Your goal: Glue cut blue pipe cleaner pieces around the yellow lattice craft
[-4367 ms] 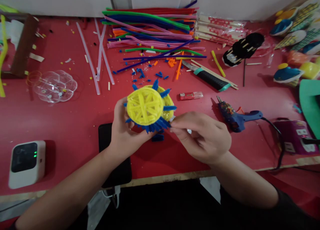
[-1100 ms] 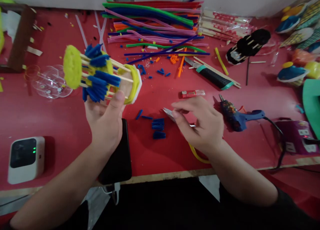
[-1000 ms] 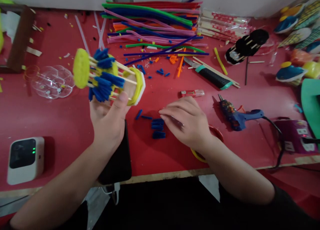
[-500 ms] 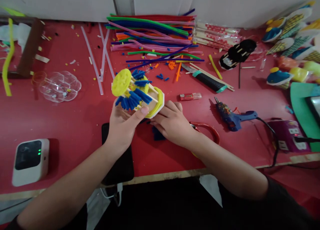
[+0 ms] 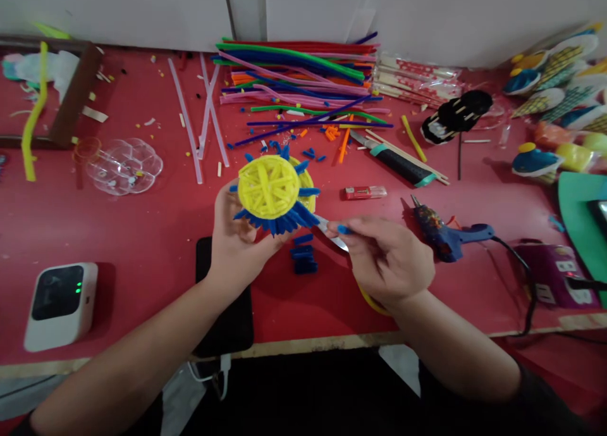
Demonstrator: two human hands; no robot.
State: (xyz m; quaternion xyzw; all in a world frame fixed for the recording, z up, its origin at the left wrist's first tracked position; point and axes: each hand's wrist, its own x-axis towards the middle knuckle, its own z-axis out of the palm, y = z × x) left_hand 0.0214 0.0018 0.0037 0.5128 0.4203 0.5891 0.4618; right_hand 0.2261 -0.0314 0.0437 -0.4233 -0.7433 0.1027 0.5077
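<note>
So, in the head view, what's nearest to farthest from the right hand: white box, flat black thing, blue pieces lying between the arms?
1. Blue pieces, left of right hand.
2. Flat black thing, further left.
3. White box, far left.

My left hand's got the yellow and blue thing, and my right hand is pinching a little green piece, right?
Not quite: the little piece in your right hand is blue, not green, as the head view shows. Your left hand does hold the yellow and blue thing.
</note>
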